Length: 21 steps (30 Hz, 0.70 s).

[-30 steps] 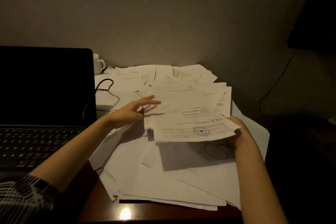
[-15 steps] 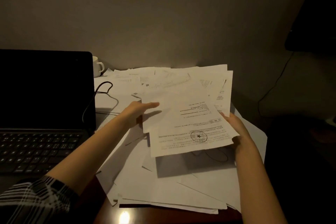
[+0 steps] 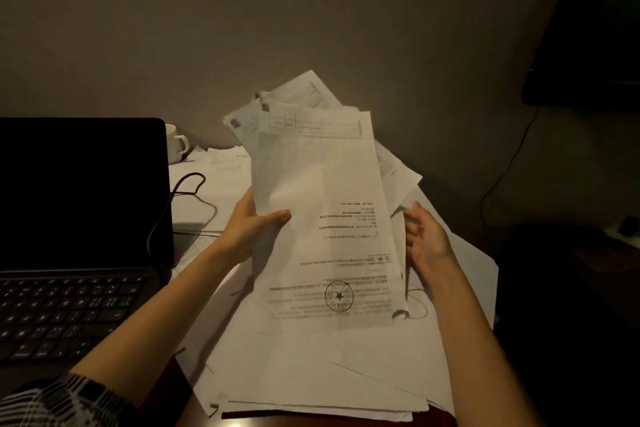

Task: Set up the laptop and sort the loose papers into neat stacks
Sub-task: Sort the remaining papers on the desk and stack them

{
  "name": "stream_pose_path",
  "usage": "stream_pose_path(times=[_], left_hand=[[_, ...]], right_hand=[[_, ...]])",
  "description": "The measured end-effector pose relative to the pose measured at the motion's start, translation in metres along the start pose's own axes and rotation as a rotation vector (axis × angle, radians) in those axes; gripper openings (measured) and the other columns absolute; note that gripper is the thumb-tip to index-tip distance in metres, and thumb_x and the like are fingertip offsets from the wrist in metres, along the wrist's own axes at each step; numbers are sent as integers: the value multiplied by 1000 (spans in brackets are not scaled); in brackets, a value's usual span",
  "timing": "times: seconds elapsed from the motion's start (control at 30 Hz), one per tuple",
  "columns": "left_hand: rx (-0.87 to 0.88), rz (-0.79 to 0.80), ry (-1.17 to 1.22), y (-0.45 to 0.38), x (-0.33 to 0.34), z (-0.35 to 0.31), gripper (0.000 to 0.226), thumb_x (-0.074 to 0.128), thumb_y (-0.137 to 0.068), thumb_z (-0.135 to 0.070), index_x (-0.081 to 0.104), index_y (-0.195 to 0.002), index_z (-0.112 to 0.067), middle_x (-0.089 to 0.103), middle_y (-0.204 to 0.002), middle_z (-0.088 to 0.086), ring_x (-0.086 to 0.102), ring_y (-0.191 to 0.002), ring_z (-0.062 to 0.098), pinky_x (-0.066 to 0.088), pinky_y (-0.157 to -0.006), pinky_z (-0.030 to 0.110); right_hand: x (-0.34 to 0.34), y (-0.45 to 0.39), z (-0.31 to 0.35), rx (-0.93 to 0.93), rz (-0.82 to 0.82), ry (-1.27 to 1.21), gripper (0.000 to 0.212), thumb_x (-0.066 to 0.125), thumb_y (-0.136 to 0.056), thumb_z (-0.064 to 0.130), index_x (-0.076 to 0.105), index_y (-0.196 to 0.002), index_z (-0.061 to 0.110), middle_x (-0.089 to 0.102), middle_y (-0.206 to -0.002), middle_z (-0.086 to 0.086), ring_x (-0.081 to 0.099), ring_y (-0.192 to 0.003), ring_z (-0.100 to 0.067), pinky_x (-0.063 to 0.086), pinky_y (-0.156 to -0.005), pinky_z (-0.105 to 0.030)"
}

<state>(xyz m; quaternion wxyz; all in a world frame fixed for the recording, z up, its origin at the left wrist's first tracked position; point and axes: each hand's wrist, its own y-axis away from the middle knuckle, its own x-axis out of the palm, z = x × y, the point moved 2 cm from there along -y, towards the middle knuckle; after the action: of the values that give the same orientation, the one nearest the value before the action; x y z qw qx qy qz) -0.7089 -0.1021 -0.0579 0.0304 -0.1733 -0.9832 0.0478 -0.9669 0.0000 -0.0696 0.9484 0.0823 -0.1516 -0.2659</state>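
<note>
An open laptop [image 3: 83, 191] with a dark screen stands at the left, its keyboard facing me. Loose white papers [image 3: 311, 374] cover the table to its right in overlapping layers. My left hand [image 3: 249, 222] grips the left edge of a bundle of sheets [image 3: 325, 204], thumb on the front page. The bundle is lifted and tilted up toward me, and its top page carries upside-down print and a round stamp. My right hand [image 3: 426, 239] hovers at the bundle's right edge with its fingers loosely spread; whether it touches the paper is unclear.
A white mug [image 3: 176, 146] stands behind the laptop's right corner. A black cable [image 3: 187, 191] loops over the papers beside the screen. A thin dark loop [image 3: 417, 305] lies under the bundle's right side. The wall is close behind, and a dark object [image 3: 588, 28] sits at upper right.
The bundle has risen from nearly flat to steeply tilted. My left hand moved from reaching over the papers to gripping its left edge. My right hand let go and shifted to the right side.
</note>
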Motion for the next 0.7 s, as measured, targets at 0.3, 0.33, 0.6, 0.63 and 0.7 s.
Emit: stream_pose_path(times=[0.3,0.33,0.6,0.63,0.7], left_hand=[[-220,164,-92,15,-4,-5,41,72,-77,1,56,-116,2,69,-103,20,70,-85,29,58,-70,35],[-261,155,-108,17,-3,1,37,67,-81,4,56,-116,6,69,-104,21,70,-85,29,58,-71,35],[-321,-41,72,34,5,19,20,51,-89,10,55,-108,5,68,-95,20,70,-78,29,59,-64,33],[-309,-91,67,32,5,21,23,52,-89,10,54,-111,5,67,-99,20,69,-82,29,58,-71,34],[-298,-134,55,27,3,25,30,54,-89,8,53,-119,4,65,-109,20,66,-96,33,54,-88,44]], right_hand=[[-2,-21,-9,-79,-209,258,26,67,-81,49,56,-90,27,66,-92,-1,63,-92,-25,44,-97,-51],[-1,-17,-10,-87,-255,336,25,63,-85,47,52,-89,25,61,-90,0,59,-90,-22,43,-98,-46],[-16,-11,-10,-271,-720,166,29,37,-103,21,53,-121,6,53,-95,0,57,-86,-16,46,-70,-26],[-16,-11,-11,-280,-725,60,30,35,-103,19,49,-126,5,52,-99,-1,56,-90,-15,47,-73,-24],[-14,-6,-11,-292,-724,-106,32,33,-104,16,44,-131,4,53,-106,-3,56,-95,-14,48,-80,-23]])
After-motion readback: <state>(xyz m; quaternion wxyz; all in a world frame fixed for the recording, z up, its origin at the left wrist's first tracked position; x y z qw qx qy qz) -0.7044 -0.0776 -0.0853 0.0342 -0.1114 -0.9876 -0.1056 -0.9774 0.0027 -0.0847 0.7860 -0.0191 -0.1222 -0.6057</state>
